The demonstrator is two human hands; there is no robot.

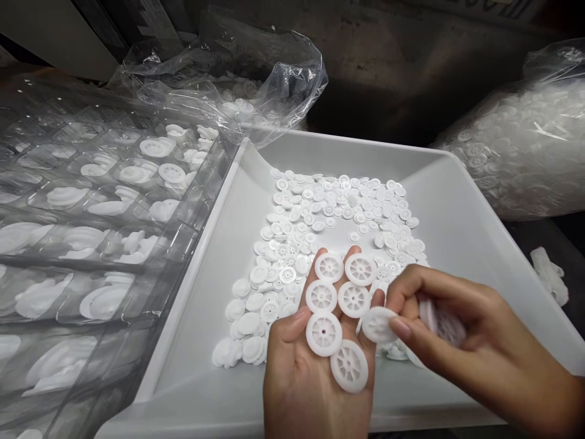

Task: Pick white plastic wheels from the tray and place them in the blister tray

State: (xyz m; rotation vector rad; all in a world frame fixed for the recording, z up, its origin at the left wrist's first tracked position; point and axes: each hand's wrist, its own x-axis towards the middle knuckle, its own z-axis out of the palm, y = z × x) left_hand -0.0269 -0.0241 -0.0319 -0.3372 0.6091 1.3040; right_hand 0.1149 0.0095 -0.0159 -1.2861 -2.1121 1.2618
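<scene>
My left hand (pixel 295 381) lies palm up over the tray, fingers stretched out. Across its palm and fingers rest several white plastic gear wheels (pixel 323 333), spoked and with a small centre hole. Between thumb and forefinger, my right hand (pixel 484 323) pinches another gear wheel (pixel 378 324), tilted at the edge of the left hand. More white gear wheels (pixel 441 323) are tucked inside the curled right fingers, partly hidden. Below both hands, a pale grey tray (pixel 205 268) holds a loose spread of the same small wheels (pixel 287 274).
At left stand clear plastic compartment trays (pixel 180 259) with white parts in their pockets. An open clear bag (pixel 292 85) of white parts lies behind the tray. A full bag (pixel 539 146) of wheels sits at right, above a loose white part (pixel 548 274).
</scene>
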